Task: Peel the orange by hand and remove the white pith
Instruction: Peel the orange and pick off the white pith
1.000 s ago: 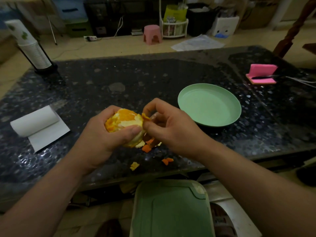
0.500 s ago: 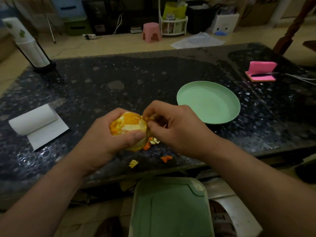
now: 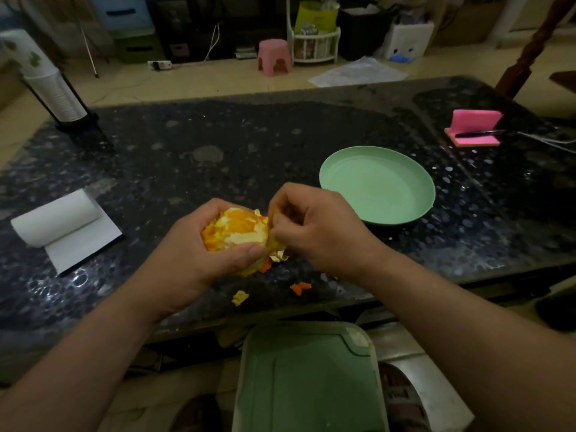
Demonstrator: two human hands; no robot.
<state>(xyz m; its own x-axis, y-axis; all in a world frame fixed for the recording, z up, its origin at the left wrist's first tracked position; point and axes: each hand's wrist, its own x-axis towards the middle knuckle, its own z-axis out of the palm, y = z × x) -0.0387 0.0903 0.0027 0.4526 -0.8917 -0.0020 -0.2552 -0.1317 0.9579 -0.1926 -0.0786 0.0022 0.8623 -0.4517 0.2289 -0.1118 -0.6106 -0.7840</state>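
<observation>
A half-peeled orange shows bright flesh and patches of white pith above the dark table. My left hand grips it from the left and below, thumb across its front. My right hand pinches a strip of peel at the orange's right side; the strip still hangs from the fruit. Small torn peel scraps lie on the table below: a yellow one and an orange one.
A pale green plate sits right of my hands. A paper towel roll lies at the left, a cup stack at the far left corner, pink sticky notes at the right. A green bin lid is under the table's near edge.
The right hand has pulled the peel strip further down the orange's right side. Both hands have shifted slightly; the left hand keeps its grip on the fruit.
</observation>
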